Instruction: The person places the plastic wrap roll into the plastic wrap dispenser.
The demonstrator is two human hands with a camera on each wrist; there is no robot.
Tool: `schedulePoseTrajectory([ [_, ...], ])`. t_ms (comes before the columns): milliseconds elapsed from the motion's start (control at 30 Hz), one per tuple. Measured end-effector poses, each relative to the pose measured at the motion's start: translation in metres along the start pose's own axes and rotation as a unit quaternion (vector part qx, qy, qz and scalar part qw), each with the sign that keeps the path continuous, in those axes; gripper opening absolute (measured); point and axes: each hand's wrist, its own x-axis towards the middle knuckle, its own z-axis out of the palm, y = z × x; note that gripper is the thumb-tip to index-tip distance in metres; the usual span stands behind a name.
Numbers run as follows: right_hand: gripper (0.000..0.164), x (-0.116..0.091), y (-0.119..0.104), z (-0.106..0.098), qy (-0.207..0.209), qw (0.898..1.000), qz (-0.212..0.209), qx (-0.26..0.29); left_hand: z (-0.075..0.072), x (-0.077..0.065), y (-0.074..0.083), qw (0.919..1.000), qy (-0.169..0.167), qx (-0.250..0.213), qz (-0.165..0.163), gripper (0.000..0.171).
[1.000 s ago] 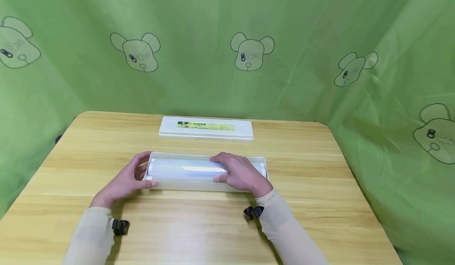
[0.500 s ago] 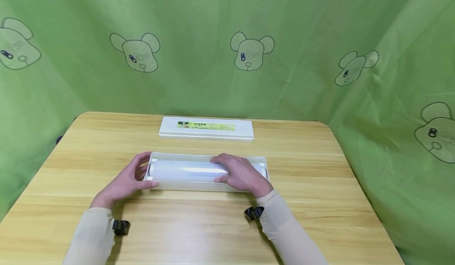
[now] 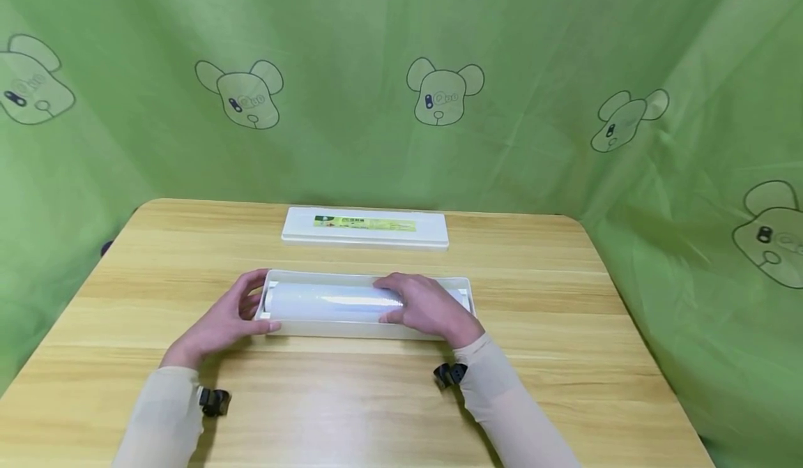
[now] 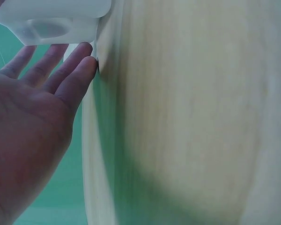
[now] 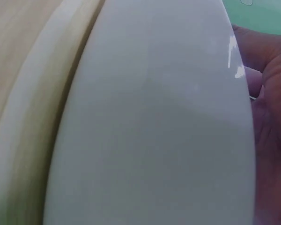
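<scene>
A long white plastic box (image 3: 351, 328) lies lengthwise across the table, its top uncovered. Inside it is a shiny, translucent roll of cling film (image 3: 314, 302) with white end pieces. My left hand (image 3: 219, 321) holds the box's left end, thumb on the front wall and fingers at the far corner. In the left wrist view, fingertips (image 4: 86, 49) touch the underside edge of that end. My right hand (image 3: 426, 306) grips the roll right of its middle, thumb in front and fingers behind. The front wall of the box (image 5: 150, 131) fills most of the right wrist view, hiding the right fingertips.
Behind the box, a white lid (image 3: 364, 236) with a green and yellow label lies on the wooden table (image 3: 351, 405). A green curtain (image 3: 351, 147) printed with bear heads hangs at the table's back and sides.
Over the last second the roll's left end has shifted slightly to the right inside the box. Both hands keep nearly the same place.
</scene>
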Motion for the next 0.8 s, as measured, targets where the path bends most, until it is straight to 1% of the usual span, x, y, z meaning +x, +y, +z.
schedulePoseTrajectory([
  [133, 0.055, 0.000, -0.001, -0.002, -0.001, 1.000, 0.005, 0.004, 0.000, 0.000, -0.001, 1.0000, 0.000, 0.000, -0.001, 0.095],
  [367, 0.050, -0.004, -0.004, -0.009, 0.013, 1.000, 0.002, 0.004, 0.000, 0.000, -0.001, 1.0000, 0.000, 0.000, 0.000, 0.095],
  [533, 0.046, -0.007, -0.005, -0.017, 0.025, 1.000, -0.006, 0.016, 0.000, 0.000, 0.000, 1.0000, -0.003, -0.005, -0.002, 0.095],
  [667, 0.044, -0.008, -0.003, -0.024, 0.034, 0.999, -0.011, 0.029, 0.000, -0.001, 0.000, 1.0000, -0.003, -0.006, -0.003, 0.096],
  [800, 0.044, -0.010, 0.002, -0.032, 0.040, 0.999, -0.010, 0.019, 0.000, 0.000, 0.001, 1.0000, -0.003, -0.007, -0.003, 0.096],
])
